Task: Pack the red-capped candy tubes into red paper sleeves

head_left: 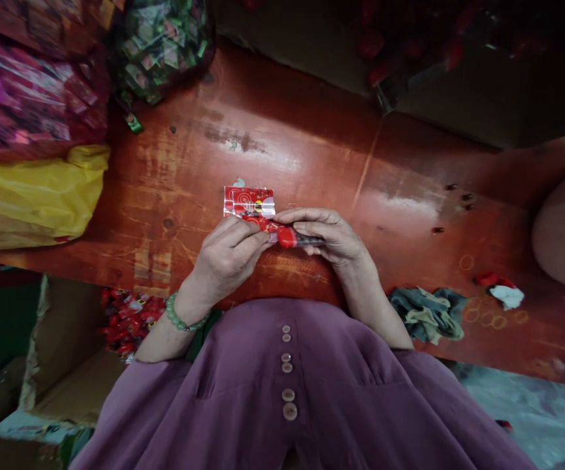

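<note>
My right hand (334,234) is closed around a small dark tube with a red cap (287,237), held sideways just above the table with the cap pointing left. My left hand (230,251), a green bead bracelet on its wrist, pinches a red printed wrapper (264,223) right beside the cap. Whether its fingertips also touch the tube's cap end is hard to tell. Directly beyond my left hand lie flat red printed wrappers (243,199) with shiny silvery edges, partly hidden by the fingers.
Bags of small packets (164,49) and a yellow bag (32,196) stand at the left. Below the table edge, a cardboard box (66,365) sits near a heap of red pieces (132,316). A crumpled cloth (429,313), rubber bands (495,320) and small dark beads (452,187) lie right.
</note>
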A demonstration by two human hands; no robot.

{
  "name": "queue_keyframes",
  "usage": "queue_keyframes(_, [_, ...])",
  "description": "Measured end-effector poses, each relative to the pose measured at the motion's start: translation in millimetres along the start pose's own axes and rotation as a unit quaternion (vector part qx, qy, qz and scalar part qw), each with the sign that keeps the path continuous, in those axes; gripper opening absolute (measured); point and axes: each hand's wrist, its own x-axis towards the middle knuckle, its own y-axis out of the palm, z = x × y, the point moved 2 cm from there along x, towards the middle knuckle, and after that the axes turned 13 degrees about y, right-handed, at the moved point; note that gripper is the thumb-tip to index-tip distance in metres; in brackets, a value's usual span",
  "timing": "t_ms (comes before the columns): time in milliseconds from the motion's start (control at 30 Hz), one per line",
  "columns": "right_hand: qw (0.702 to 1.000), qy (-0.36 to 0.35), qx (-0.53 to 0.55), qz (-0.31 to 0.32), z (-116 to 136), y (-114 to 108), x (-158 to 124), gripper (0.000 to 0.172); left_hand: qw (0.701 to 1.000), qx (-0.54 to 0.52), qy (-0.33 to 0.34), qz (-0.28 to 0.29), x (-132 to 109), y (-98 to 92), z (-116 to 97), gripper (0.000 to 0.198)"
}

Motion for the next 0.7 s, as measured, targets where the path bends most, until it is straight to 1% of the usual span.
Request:
queue_keyframes(100, [0.999,0.002,-0.004,-0.036,-2,1,1,0.021,1.0,0.0,0.003,0.014,-2,1.6,0,0.008])
queue_keyframes(267, [0.994,-0.022,-0.06,-0.088,-4,7,0,0.02,0.999,0.011,0.011,0.048,-5,5.0,1,0.01])
queue_keyframes(333, [0.992,-0.026,-0.075,-0.102,-6,10,-1,0.021,0.998,0.012,0.002,0.06,-7,6.5,3,0.011])
queue_keyframes(500, [0.991,-0.021,-0.084,-0.105,-13,18,1,0.023,0.996,0.005,-0.015,0.084,-14,10.9,7,0.014])
queue_keyframes(600, [0.992,-0.024,-0.073,-0.101,-17,22,3,0.026,0.996,-0.015,-0.025,0.086,-15,11.9,10,0.015])
queue_keyframes(700, [0.99,-0.037,-0.085,-0.105,-18,26,3,0.028,0.996,-0.022,-0.023,0.087,-14,9.9,12,0.016])
